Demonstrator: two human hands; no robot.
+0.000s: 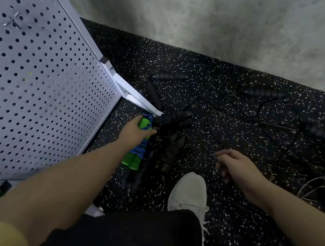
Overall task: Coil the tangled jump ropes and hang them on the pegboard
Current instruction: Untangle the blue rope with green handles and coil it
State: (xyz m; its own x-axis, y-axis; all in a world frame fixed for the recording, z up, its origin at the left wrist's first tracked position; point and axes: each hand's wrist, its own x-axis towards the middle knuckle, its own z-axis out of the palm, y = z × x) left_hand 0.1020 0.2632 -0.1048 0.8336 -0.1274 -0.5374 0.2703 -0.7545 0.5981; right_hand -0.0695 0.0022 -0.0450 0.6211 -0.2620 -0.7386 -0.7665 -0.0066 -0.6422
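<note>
The left hand [135, 132] reaches down to the floor and curls its fingers round a green-handled jump rope [139, 140], gripping it at the upper end where one bright green handle shows between thumb and fingers. This rope is already bundled: a blue cord is wound in tight turns round the middle of the two green foam handles, whose lower ends stick out below the wrist, side by side. Just to the right of that hand lies a coiled black rope [174, 118], its cord wrapped closely round its handles, touching or nearly touching the green bundle, and below it a second black bundle [171, 151] with ribbed grips. Beyond the fingertips, further from the person, two loose black handles [158, 88] rest near the white foot of the pegboard [36, 83], a pale perforated panel standing immediately left of the left hand. The right hand [235, 165] hovers above the speckled black floor [246, 230], palm down, fingers loosely spread and holding nothing. Beyond and to the right of it sprawls a tangled thin wire rope [274, 118] in wide loops with dark ribbed handles. A white shoe [189, 192] stands between the two hands.
</note>
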